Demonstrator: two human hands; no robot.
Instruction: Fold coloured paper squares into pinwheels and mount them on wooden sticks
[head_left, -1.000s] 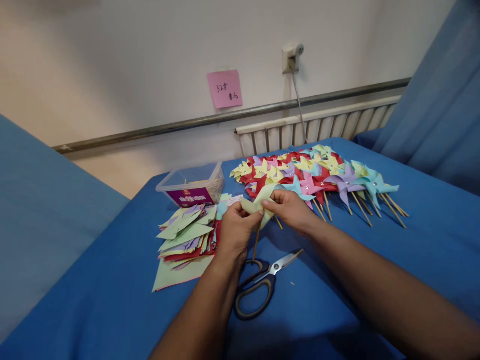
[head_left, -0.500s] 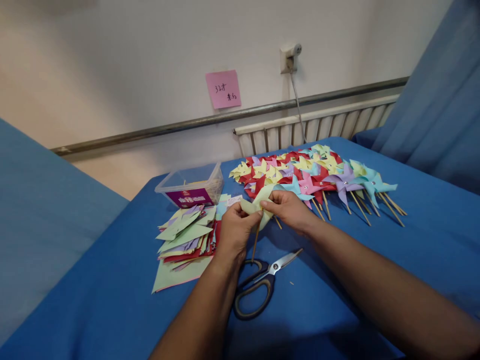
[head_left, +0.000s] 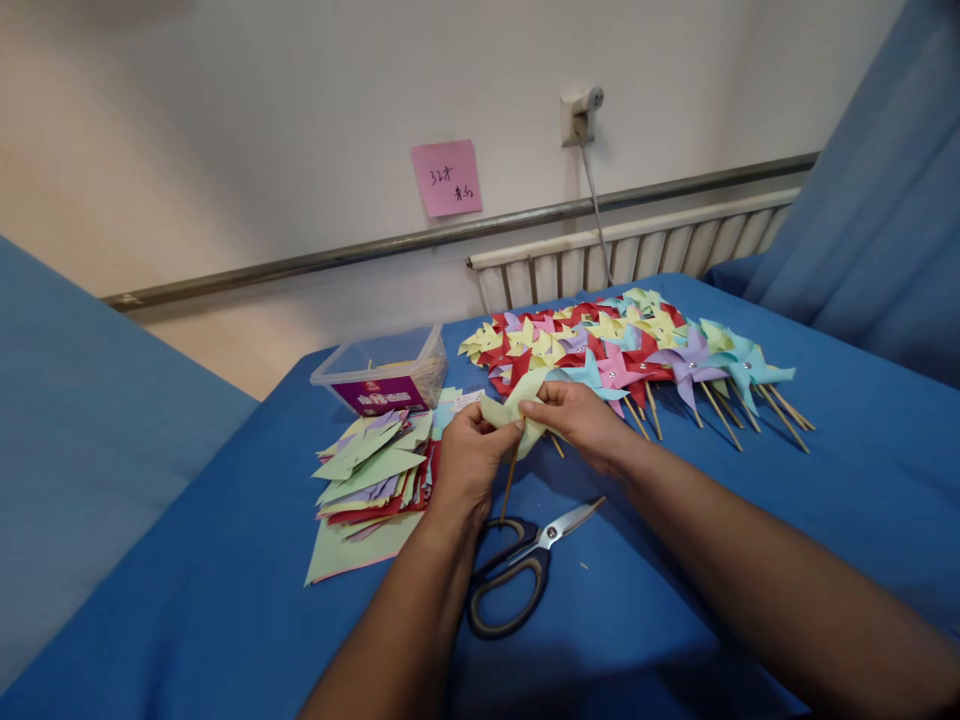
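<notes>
Between my two hands is a pale green paper pinwheel (head_left: 531, 386) with a thin wooden stick (head_left: 510, 485) slanting down from it. My left hand (head_left: 474, 450) pinches it from the left, near its middle and the top of the stick. From the other side my right hand (head_left: 577, 415) grips it, thumb pressed at the centre and fingers behind the paper. The fingers hide how the paper is fixed to the stick. Just below lie dark-handled scissors (head_left: 534, 560), blades slightly apart and pointing up to the right. The stick's lower end overlaps the upper handle loop.
Finished pinwheels (head_left: 637, 345) in several colours lie in rows at the back right. At left is a stack of cut paper sheets (head_left: 375, 480), with a clear plastic box (head_left: 375, 365) of sticks behind it. A blue cloth (head_left: 675, 600) covers the table.
Hardly anything differs. Both hands keep hold of the pale green pinwheel, and the stick's lower end has shifted very slightly left.
</notes>
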